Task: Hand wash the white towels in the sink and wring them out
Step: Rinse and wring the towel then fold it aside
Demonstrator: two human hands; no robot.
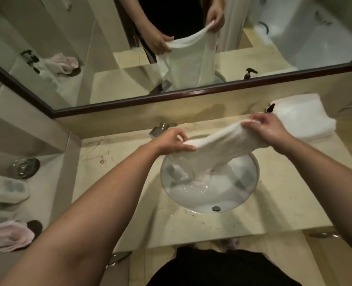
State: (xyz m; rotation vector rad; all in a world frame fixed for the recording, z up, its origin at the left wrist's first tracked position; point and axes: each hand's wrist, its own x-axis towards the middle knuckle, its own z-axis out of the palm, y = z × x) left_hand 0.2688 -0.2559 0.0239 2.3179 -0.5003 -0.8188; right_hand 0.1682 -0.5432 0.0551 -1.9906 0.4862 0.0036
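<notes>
Head view: both hands hold a wet white towel (222,141) stretched above the sink (251,182), its lower end trailing into soapy water. The left hand (171,141) pinches one end, the right hand (268,129) grips the other. This looks like lifting out; wringing likely needs opposite twists.

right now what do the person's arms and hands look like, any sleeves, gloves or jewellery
Both forearms are bare all the way into the frame, with no sleeves showing. The left hand and the right hand are ungloved, and no rings, watch or bracelets are visible. The right hand glistens with wet spots on its back. Dark clothing shows at the bottom of the head view.
</notes>
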